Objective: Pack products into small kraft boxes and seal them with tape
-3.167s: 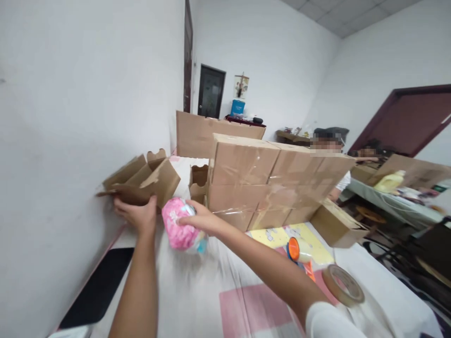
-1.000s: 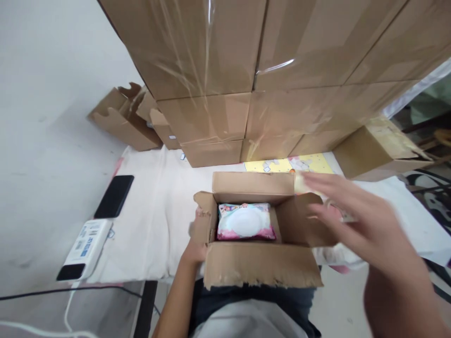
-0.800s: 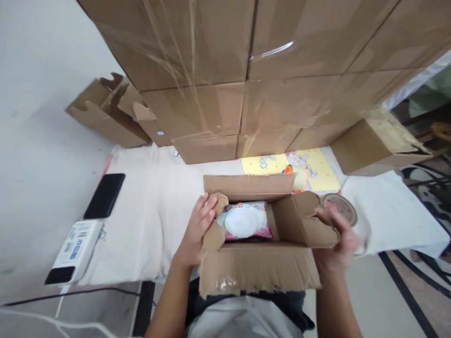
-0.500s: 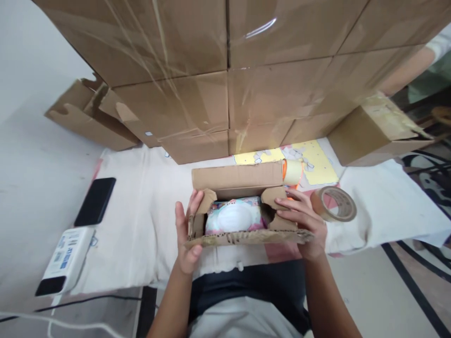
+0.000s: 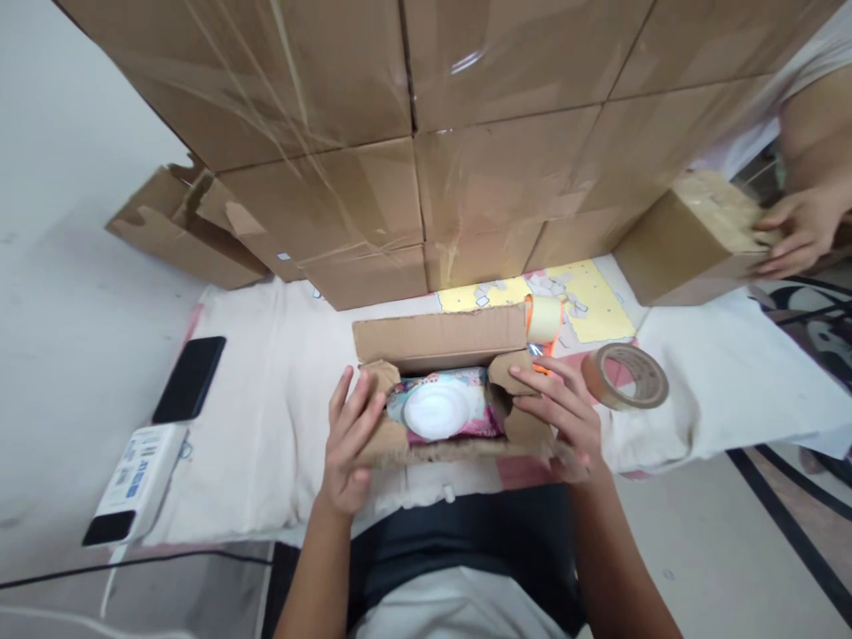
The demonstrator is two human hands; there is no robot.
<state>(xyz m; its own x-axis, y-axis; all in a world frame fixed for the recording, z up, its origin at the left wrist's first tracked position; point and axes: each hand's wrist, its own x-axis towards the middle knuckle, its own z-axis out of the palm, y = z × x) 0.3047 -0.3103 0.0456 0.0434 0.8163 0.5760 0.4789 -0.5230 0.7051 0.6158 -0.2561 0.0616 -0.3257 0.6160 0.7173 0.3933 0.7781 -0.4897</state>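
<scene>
A small open cardboard box (image 5: 439, 339) lies in front of me, its far flap raised. Inside it is a colourful soft pack (image 5: 476, 390) with a white oval lid (image 5: 437, 410). My left hand (image 5: 347, 435) rests at the box's left end, fingers spread over the side flap, thumb apart. At the right end my right hand (image 5: 565, 417) has its fingers apart, with fingertips on the right side flap. Neither hand is closed round anything. A roll of brown tape (image 5: 656, 380) lies just right of my right hand.
Taped cartons (image 5: 493, 177) form a wall behind. Open boxes stand at left (image 5: 193, 240) and right (image 5: 666, 244), where another person's hand (image 5: 805, 231) touches the latter. A phone (image 5: 190, 379), a white device (image 5: 137, 479) and a pale roll (image 5: 544, 318) lie on the cloth.
My left hand has shifted its fingers onto the left flap, and the near flap has tilted down and outward. The other person's hand has come onto the right box. The view has shifted slightly.
</scene>
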